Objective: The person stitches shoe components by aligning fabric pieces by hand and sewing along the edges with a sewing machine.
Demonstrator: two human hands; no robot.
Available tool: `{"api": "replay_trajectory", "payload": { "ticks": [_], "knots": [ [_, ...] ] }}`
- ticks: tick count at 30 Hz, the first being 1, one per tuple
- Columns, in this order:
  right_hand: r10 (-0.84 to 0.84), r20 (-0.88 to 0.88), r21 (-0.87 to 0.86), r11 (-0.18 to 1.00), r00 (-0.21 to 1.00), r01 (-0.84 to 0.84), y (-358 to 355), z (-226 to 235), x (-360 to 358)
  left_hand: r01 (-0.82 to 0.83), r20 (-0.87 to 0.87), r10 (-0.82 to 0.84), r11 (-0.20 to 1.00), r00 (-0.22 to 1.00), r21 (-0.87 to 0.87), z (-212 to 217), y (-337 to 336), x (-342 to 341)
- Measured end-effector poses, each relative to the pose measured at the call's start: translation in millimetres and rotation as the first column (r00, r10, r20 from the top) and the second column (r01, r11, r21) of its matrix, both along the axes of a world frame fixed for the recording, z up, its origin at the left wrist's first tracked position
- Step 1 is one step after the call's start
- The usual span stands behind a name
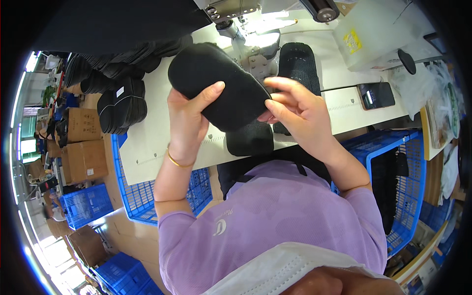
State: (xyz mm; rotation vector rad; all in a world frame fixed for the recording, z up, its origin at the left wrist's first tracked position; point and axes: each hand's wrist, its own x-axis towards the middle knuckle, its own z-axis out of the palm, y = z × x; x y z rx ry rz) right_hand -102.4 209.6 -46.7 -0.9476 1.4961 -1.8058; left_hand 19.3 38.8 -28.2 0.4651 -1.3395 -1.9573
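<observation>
A black, padded fabric piece (pixel 221 86), oblong with rounded ends and shaped like an insole, is held up over the white table by both hands. My left hand (pixel 191 110) grips its left side, thumb on top and the other fingers hidden beneath. At the right edge, my right hand (pixel 301 110) pinches the piece between thumb and fingers. Below it, another black piece (pixel 250 139) lies at the table's front edge. A black mesh-textured piece (pixel 297 61) rests behind my right hand. Just beyond the held piece stands the metal head of what looks like a sewing machine (pixel 228 27).
Stacks of black pieces (pixel 123 105) are on the left, one tied with string. A phone (pixel 375 95) lies on the table (pixel 152 142) at right. Blue plastic crates stand left (pixel 120 172) and right (pixel 415 196) below the table. Cardboard boxes (pixel 84 160) are farther left.
</observation>
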Motion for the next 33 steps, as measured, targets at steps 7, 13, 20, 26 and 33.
{"api": "replay_trajectory", "payload": {
  "ticks": [7,13,20,26,33],
  "knots": [
    [0.125,0.179,0.026,0.991,0.976,-0.131,-26,17,-21,0.255,0.177,-0.241,0.965,0.954,-0.065,22,-61,-36],
    [0.12,0.222,-0.063,0.992,0.968,-0.109,-44,16,-32,0.295,0.236,-0.288,0.956,0.928,0.006,26,-93,-56],
    [0.116,0.263,-0.096,0.991,0.958,-0.094,-46,15,-31,0.33,0.322,-0.315,0.944,0.893,0.008,24,-105,-59],
    [0.019,0.147,-0.101,0.995,0.989,-0.004,-52,3,-24,0.018,0.08,0.071,0.623,0.994,-0.782,23,-68,-55],
    [-0.054,0.061,-0.134,0.989,0.997,0.062,-50,-2,-19,0.005,0.001,0.144,-0.024,0.99,-1.0,22,-40,-27]
  ]
}}
